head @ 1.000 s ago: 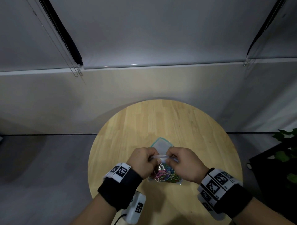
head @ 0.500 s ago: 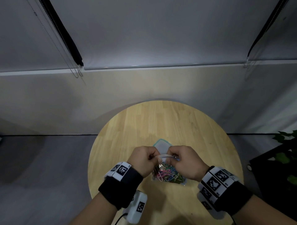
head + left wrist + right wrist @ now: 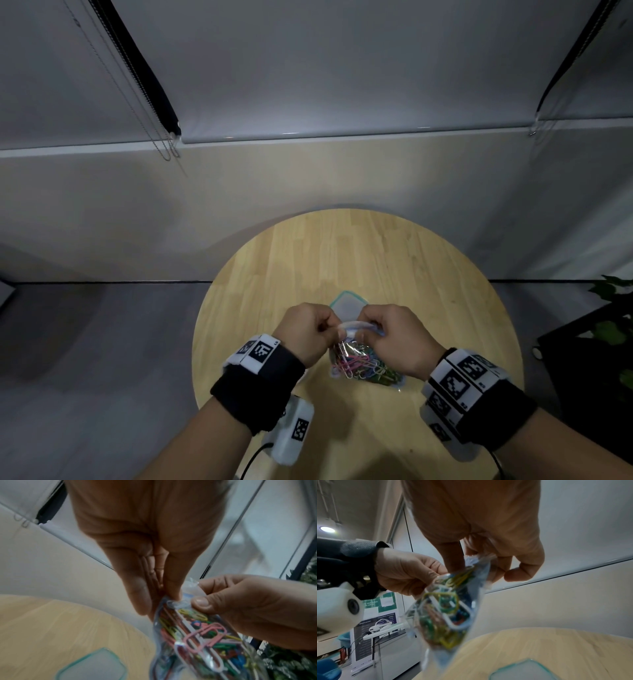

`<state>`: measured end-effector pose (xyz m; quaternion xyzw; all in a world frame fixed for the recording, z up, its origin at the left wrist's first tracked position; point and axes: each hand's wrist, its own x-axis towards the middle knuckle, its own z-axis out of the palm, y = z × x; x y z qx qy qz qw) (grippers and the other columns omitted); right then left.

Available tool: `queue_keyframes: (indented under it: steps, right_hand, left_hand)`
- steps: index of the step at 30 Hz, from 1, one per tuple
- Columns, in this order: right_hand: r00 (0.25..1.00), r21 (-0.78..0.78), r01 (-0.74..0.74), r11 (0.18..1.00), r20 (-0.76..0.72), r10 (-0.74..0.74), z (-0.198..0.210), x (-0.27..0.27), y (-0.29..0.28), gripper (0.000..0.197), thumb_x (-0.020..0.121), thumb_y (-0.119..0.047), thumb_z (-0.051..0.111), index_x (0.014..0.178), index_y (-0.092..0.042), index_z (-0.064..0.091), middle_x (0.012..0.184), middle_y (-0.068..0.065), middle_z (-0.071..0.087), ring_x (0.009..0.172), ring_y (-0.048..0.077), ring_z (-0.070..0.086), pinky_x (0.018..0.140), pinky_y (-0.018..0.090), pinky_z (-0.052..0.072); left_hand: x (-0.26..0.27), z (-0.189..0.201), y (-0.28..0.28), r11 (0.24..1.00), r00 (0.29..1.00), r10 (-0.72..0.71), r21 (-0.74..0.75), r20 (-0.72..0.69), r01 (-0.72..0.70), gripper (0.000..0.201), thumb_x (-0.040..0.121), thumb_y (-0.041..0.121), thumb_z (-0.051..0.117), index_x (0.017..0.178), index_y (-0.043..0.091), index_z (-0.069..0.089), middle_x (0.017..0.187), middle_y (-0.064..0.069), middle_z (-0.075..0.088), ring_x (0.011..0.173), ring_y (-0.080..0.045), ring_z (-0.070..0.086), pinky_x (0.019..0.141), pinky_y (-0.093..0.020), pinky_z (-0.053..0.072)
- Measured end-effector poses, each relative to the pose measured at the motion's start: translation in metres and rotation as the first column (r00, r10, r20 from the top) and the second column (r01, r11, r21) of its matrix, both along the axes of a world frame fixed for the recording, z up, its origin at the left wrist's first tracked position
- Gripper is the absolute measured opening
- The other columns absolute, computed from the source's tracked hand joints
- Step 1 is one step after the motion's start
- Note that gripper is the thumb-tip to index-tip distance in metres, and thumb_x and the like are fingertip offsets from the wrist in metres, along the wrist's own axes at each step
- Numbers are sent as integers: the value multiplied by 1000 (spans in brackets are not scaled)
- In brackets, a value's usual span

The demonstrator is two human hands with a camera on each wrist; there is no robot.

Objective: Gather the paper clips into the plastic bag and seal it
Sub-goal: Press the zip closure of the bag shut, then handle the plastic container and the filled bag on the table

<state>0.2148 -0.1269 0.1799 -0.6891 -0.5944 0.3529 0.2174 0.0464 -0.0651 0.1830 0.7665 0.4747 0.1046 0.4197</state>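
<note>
A clear plastic bag (image 3: 366, 368) full of coloured paper clips (image 3: 359, 365) hangs above the round wooden table (image 3: 394, 260). My left hand (image 3: 310, 330) pinches the left end of its top strip, and my right hand (image 3: 394, 337) pinches the right end. The white seal strip (image 3: 356, 324) runs between the two hands. In the left wrist view my left hand (image 3: 154, 597) pinches the bag (image 3: 202, 642) at its top corner, with the right thumb beside it. The right wrist view shows my right hand (image 3: 471, 563) pinching the bag (image 3: 443, 612) top and the clips (image 3: 447, 601) inside.
A small clear container with a teal rim (image 3: 347, 303) lies on the table just beyond the hands. A potted plant on a dark stand (image 3: 613, 329) sits at the right edge. A grey wall with window blinds stands behind the table.
The two hands have stayed on the bag's top strip, with only slight shifts of the fingers along it. The bag hangs much as before.
</note>
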Motion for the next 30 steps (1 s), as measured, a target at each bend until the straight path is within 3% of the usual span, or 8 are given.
queue_keyframes:
  steps: [6,11,13,16,18,21,26,30]
  right_hand:
    - [993,-97,-89,991,67,96,-11,2,-9,25,82,-29,56,60,-33,46,70,-3,61,73,23,59,65,35,44]
    - [989,-105,-49,993,136,63,-40,8,-16,13,82,-23,55,69,-20,55,67,0,60,72,27,58,62,31,37]
    - [996,-156,41,987,84,-28,-63,15,-15,28,80,-21,60,55,-21,48,54,-2,49,61,22,51,51,27,34]
    - [973,-274,230,934,45,-226,-102,35,-11,29,74,-21,64,50,-17,47,52,-1,47,60,20,46,50,27,32]
    - [951,-359,308,881,77,-300,-125,50,-7,24,74,-21,65,56,-9,54,61,6,49,66,19,45,55,27,32]
    - [914,-440,394,807,89,-397,-154,66,-2,27,77,-15,67,55,-8,53,64,8,52,67,19,47,53,25,36]
    - [882,-461,437,772,50,-469,-195,82,5,20,68,-21,72,57,-9,60,65,18,60,65,26,59,69,48,55]
    - [859,-348,507,789,126,-497,-181,77,10,28,79,-23,67,106,-13,64,106,10,64,99,30,62,88,34,48]
  left_hand:
    - [9,-14,-14,967,988,-99,224,-116,123,7,82,17,62,79,13,66,75,-8,70,70,-22,61,58,-21,33]
    - [21,-38,-19,979,977,-126,135,-174,150,9,84,21,60,82,15,66,81,-5,71,79,-18,64,63,-24,40]
    - [28,-57,-5,991,974,-110,56,-198,123,14,85,25,61,85,13,67,89,-8,70,85,-22,64,71,-27,45]
    - [32,-90,22,997,945,-71,-12,-319,71,32,85,35,60,113,19,59,123,-8,56,108,-25,56,90,-31,44]
    - [33,-110,38,995,888,-101,-26,-450,99,54,86,37,58,136,26,38,148,-10,29,130,-32,35,105,-39,36]
    - [35,-135,50,987,808,-160,-92,-567,131,70,88,40,56,145,37,15,157,-10,-5,141,-36,8,112,-47,25]
    - [31,-165,28,991,814,-123,-118,-568,67,71,85,41,58,142,39,16,149,-13,11,128,-38,31,103,-46,39]
    - [25,-166,-4,993,829,-65,-115,-556,1,76,83,45,59,144,35,14,142,-14,21,125,-36,36,105,-42,36]
